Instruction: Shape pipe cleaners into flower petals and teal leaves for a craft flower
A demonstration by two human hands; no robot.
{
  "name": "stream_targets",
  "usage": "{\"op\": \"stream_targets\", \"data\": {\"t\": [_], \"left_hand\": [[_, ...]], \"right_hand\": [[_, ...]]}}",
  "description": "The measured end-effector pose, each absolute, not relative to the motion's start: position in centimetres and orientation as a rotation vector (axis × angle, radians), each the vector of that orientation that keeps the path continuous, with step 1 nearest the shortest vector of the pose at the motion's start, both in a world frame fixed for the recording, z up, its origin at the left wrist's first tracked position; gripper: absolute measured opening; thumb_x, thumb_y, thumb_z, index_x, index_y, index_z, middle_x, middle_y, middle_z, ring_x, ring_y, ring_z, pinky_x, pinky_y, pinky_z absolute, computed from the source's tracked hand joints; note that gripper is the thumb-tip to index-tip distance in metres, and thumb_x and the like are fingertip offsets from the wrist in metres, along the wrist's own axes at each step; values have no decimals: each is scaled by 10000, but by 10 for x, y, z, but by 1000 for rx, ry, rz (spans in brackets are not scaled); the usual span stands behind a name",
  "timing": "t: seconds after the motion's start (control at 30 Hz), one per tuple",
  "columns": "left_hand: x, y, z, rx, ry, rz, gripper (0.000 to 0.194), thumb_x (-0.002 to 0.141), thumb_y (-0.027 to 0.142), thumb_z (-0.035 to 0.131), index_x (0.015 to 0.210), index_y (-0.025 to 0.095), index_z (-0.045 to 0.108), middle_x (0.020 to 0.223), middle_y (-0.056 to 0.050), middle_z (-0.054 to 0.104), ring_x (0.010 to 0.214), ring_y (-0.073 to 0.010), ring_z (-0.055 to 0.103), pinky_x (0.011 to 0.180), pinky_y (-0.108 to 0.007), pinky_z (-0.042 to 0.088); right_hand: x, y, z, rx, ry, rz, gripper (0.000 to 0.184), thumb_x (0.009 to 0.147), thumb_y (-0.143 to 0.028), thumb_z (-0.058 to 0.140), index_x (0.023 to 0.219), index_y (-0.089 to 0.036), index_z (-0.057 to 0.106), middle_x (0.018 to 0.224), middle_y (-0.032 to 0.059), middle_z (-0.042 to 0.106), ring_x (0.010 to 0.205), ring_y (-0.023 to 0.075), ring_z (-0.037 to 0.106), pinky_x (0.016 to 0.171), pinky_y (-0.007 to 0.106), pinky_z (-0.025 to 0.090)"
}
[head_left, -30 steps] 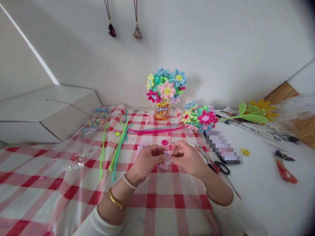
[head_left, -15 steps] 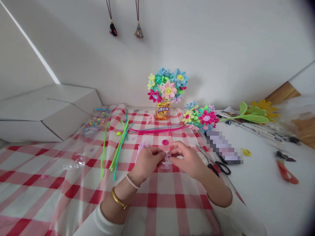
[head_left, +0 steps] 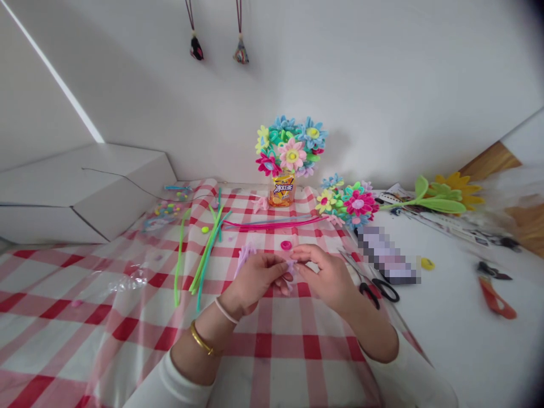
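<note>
Left hand point(head_left: 257, 279) curled further, right hand point(head_left: 330, 281) angled inward

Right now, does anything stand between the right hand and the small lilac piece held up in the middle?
Nothing visible does: the right hand has its fingertips right at the lilac piece, opposite the left hand. The pink ring lies beyond them, the scissors off to the right.
</note>
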State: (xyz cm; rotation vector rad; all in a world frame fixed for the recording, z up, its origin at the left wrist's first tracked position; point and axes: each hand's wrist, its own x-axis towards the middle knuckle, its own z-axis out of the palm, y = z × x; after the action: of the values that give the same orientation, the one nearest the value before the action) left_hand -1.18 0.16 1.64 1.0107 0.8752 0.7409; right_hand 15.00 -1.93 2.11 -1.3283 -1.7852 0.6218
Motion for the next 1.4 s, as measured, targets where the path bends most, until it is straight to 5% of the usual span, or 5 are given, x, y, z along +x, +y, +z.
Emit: {"op": "stream_targets", "data": {"t": [0.67,1.4], "left_hand": [[-16,3,18,926,828,829,151,604,228,720,653,95,667,554,-12,603,383,-64,493,410,-195,355],[-17,5,12,997,859,791,166,622,258,713,690,108,691,561,-23,610,422,-80,519,462,-217,420]], "right_hand": [[154,-21,19,-1199,-1952,504,341,768,-181,559,1097,-275,552,1029,24,655,950,188,611,852,347,477],[156,-17,13,-1147,-2055,302,281,798,-156,521,1043,-272,594,977,44,665,911,203,609,805,364,484]]}}
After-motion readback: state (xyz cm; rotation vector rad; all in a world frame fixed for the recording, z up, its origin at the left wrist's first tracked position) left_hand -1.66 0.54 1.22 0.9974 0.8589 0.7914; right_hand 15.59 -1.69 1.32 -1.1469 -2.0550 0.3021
